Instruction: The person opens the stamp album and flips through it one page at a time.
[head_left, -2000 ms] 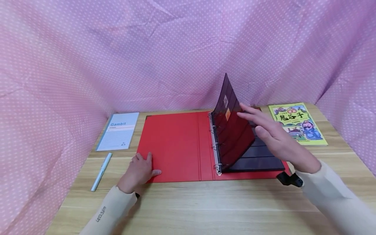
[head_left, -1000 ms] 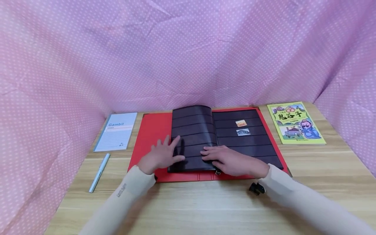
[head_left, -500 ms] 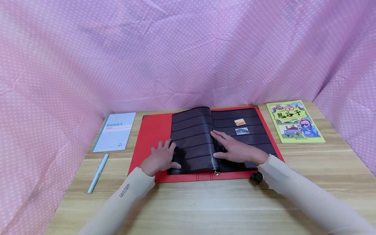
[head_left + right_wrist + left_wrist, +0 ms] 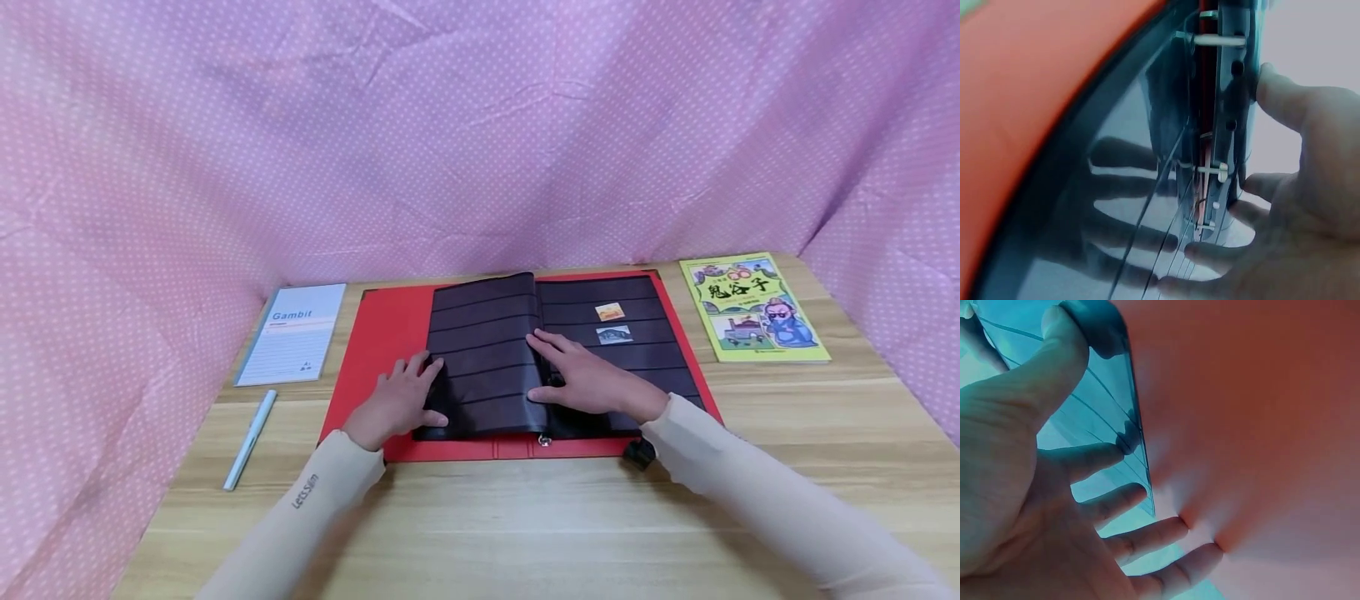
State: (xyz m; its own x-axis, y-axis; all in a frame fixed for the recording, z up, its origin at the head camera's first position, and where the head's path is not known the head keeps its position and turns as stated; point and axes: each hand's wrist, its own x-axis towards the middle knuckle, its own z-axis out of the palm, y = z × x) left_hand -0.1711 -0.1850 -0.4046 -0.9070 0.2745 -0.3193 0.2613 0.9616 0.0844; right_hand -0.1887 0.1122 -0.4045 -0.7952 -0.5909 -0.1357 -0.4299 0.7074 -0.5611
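A red ring binder [image 4: 375, 333] lies spread on the table. One black page [image 4: 487, 367] with horizontal strips is turned over to the left, bowed near the rings. Across its outer edge rests my left hand [image 4: 393, 402], fingers spread; in the left wrist view some fingertips touch the red cover [image 4: 1241, 425]. My right hand [image 4: 588, 377] presses its extended fingertips on the page beside the metal rings [image 4: 1213, 169]. On the right-hand black page [image 4: 652, 358] sit an orange stamp-like picture [image 4: 610, 312] and a blue-grey one [image 4: 615, 335]. Neither hand grips anything.
A Gambit notebook [image 4: 292, 335] lies at the left, with a pale blue pen [image 4: 250, 440] in front of it. At the far right is a yellow comic-style book [image 4: 754, 308]. A pink dotted cloth [image 4: 480, 142] hangs behind the table.
The black page, raised and slanting before, now lies over to the left. My right hand moved left to the rings. My left hand shifted from the cover onto the page's edge.
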